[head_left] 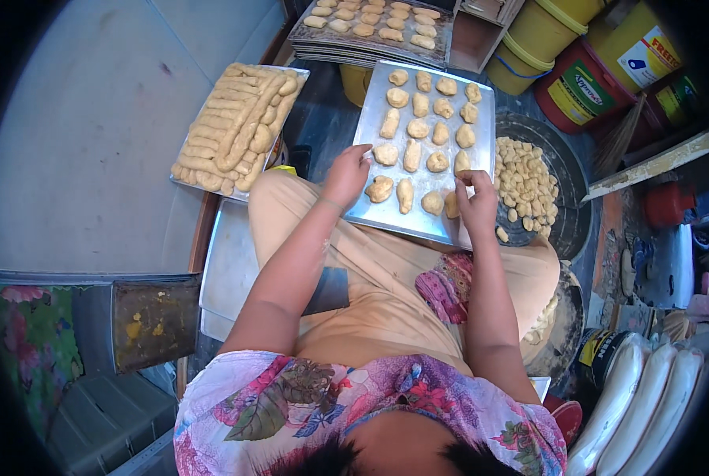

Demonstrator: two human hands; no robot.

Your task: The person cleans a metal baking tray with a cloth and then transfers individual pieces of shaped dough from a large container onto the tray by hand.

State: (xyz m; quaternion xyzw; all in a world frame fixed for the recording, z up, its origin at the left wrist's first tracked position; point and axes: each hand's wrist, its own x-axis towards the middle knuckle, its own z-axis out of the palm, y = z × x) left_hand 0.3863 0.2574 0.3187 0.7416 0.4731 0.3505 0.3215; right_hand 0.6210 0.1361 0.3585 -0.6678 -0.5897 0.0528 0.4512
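Note:
A shiny metal baking tray (354,213) rests tilted across my lap, bearing rows of dough pieces, some round and some oblong. At its left edge is my left hand (346,176), fingers curled together close to a round dough piece (385,154); what they grip is hidden. Over the tray's lower right side, my right hand (477,205) has its thumb and fingers bent into a pinch. An oblong dough piece (462,161) lies just beyond those fingertips, and another piece (452,205) is partly covered by the hand. Anything inside the pinch is too small to make out.
Right of the tray, a wide black round pan (572,218) holds many small cut dough lumps (526,178). Long dough strips (235,127) pile on a tray at left. Stacked trays (315,47) with shaped dough stand behind. Buckets (580,87) crowd the far right.

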